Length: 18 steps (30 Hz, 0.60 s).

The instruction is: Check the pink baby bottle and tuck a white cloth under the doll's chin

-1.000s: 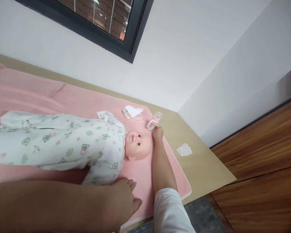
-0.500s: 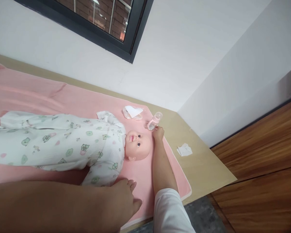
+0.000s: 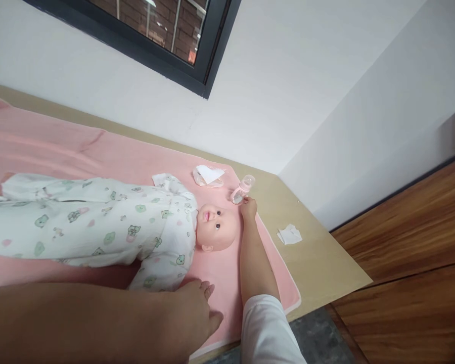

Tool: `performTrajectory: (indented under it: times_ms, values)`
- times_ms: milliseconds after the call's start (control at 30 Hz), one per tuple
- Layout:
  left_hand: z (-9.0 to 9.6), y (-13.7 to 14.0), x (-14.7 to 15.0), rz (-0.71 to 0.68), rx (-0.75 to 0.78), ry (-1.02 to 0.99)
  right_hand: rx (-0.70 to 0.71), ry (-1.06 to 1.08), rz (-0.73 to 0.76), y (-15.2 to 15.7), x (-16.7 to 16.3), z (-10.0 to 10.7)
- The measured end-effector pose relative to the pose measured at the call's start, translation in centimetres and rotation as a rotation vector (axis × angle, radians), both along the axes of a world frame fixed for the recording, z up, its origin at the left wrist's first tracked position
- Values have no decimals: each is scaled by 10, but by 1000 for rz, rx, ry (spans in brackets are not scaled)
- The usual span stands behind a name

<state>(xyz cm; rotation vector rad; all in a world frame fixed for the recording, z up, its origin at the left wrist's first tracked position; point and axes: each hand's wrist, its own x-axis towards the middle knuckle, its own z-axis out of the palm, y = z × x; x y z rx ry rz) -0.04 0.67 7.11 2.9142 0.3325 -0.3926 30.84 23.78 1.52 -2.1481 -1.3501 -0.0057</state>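
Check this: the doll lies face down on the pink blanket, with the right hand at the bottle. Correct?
Not quite: the doll lies face up, as the head view shows. It is on the pink blanket, with the right hand at the bottle.

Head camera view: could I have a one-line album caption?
A doll lies on a pink blanket, a person's right hand at the bottle near its head, left hand near its sleeve.

"What's that pale table carrying?"

"A pink mat is covering much of it, and a white tissue is lying on the bare top beside the mat."

"And on the mat?"

"A doll is lying face up; a packet and a bottle are resting near its head."
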Motion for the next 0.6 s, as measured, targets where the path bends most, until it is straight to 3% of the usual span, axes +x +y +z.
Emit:
performTrajectory:
  times_ms: [300,600]
  values:
    - [-12,2,3,-7,16,26,3,31,5,-1,-1,1]
    - [-24,-1,-8,-21,64,-202,-17,54,7,-2,-2,4]
